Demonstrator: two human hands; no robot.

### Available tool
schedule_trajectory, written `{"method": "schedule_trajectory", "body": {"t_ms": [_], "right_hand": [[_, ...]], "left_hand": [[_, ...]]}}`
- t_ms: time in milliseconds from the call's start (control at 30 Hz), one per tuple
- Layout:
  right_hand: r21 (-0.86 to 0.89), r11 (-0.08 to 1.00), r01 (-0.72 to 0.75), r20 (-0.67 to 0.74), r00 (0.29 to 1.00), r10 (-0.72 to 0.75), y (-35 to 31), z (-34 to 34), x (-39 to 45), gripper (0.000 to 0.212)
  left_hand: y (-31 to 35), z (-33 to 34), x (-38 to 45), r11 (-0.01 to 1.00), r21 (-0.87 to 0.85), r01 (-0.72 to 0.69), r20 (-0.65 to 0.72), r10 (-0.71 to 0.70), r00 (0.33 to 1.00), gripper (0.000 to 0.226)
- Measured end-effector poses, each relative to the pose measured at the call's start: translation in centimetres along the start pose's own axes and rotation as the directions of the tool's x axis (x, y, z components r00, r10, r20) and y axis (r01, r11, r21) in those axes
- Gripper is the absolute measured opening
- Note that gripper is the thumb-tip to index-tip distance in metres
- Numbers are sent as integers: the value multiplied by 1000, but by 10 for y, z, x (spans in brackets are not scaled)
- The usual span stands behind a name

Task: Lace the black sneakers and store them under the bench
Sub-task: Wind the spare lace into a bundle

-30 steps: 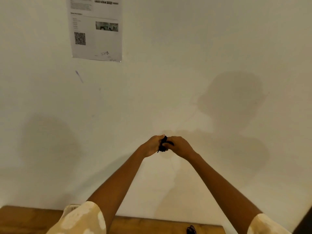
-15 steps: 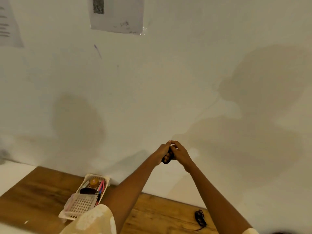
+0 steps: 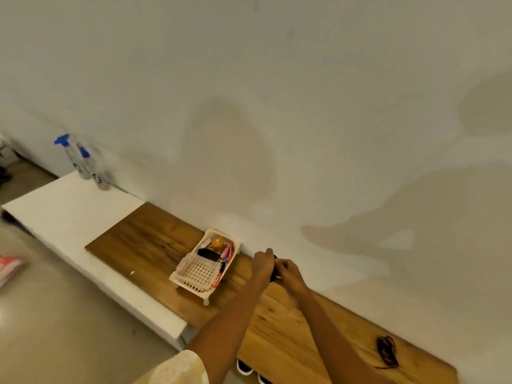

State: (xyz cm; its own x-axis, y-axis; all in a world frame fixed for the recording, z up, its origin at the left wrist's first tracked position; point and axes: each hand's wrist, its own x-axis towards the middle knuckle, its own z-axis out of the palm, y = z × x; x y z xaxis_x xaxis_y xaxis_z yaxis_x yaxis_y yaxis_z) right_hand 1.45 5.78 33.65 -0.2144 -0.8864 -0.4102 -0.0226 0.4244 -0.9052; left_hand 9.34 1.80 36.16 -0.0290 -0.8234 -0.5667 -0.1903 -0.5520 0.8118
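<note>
Cream plastic basket [image 3: 194, 275] on wood top, holding orange round item [image 3: 217, 242], black item, pink and red pens. Two blue-capped spray bottles [image 3: 80, 159] against wall [image 3: 277, 106]. Pink-white object [image 3: 9, 268] on floor.

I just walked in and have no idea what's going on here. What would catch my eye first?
Two hands, left and right, meet over a wooden bench, pinching a small black bundle. Left of them a basket of odds and ends sits on the bench. A loose black lace lies on the bench's right end, and shoe toes peek out underneath.
</note>
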Motion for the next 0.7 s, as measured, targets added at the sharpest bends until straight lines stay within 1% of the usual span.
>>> {"method": "schedule_trajectory", "body": {"t_ms": [67,133,167,233,267,367,433,567,700], "right_hand": [[41,996,-84,11,996,83,13,28,14,24],[113,978,-177,45,984,172,25,59,33,22],[145,966,-215,72,976,207,30,74,41,19],[140,953,-268,144,958,248,40,106,61,14],[117,950,-288,166,949,268,43,121,70,13],[99,924,-370,183,919,348,54,165,104,11],[65,913,-402,165,907,388,63,194,132,16],[-20,909,-417,52,907,418,91,246,188,15],[-111,889,-445,-67,896,440,127,281,231,29]], "left_hand": [[-26,-26,30,1000,20,23,6,-23,1000,28],[-44,-52,57,996,-38,85,21,-84,996,20],[-49,-64,69,992,-55,111,-20,-112,994,22],[-56,-92,91,991,-37,129,-115,-133,985,29],[-63,-104,107,989,-29,143,-135,-145,980,30],[-87,-141,154,985,-30,169,-128,-172,977,26],[-99,-165,187,976,-81,202,-113,-211,971,23],[-121,-196,254,938,-182,294,-115,-317,941,40],[-133,-212,297,922,-178,344,-61,-359,931,43]]}}
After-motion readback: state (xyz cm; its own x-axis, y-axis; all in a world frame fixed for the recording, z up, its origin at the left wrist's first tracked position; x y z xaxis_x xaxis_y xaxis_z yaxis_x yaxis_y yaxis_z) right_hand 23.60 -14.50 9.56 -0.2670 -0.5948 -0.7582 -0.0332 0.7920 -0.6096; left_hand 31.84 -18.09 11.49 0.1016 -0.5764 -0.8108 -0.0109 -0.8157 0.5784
